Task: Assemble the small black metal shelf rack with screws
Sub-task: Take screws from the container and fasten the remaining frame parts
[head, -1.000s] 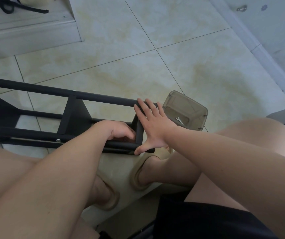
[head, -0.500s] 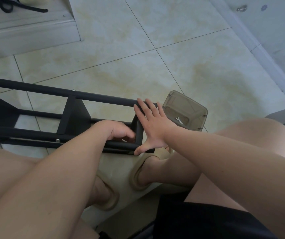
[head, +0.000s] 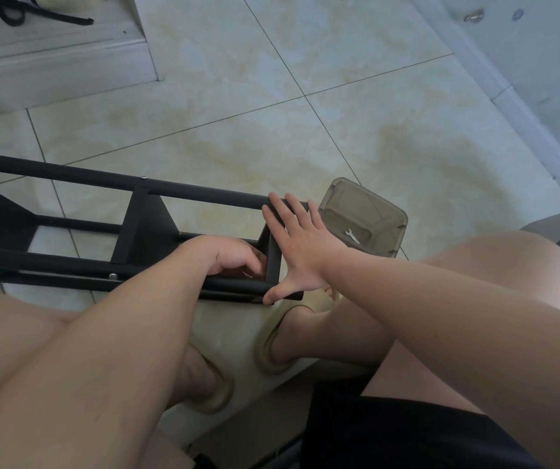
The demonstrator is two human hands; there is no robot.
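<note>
Little has moved in the last second: both hands and the rack [head: 102,184] sit where they were. The rack lies on its side on the tiled floor [head: 390,137], its long tubes running off to the left and its near end in front of the person's knees.

The right hand [head: 300,247] is flat and spread against that end. Its fingers lie straight across the upper tube and its thumb tip is on the lower one, so it braces rather than grips. The left hand [head: 228,255] reaches inside the frame just beside the end piece, fingers curled. We cannot tell whether they pinch a screw or a tool, because the knuckles hide the tips.

We judge the step to be fastening a screw at this end joint. To do it well, we would press the right palm square against the end piece, start the thread by fingertip, and tighten only once it runs straight.

A clear container [head: 366,214] stands just beyond the right hand, close to the rack's end, with a small wrench [head: 351,235] lying in it. A screw head [head: 113,276] already shows on the lower tube.
</note>
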